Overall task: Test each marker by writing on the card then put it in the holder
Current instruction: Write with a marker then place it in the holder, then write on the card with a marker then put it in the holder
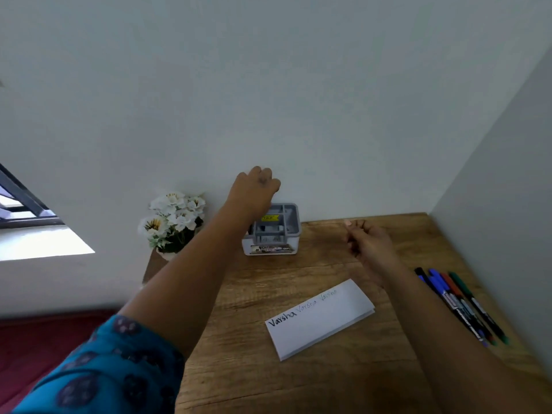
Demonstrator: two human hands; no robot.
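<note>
Under the left hand [257, 186], curling with nothing visible in it, the holder [273, 230] is standing; the right hand [369, 243] is hovering loosely curled, between card [319, 318] and markers [457, 303]

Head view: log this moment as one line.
left hand over holder | right hand empty | card written | markers on table

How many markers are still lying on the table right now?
4 that I can make out, side by side at the table's right edge: black marker, blue marker, red marker, green marker. They overlap, so another may be hidden.
</note>
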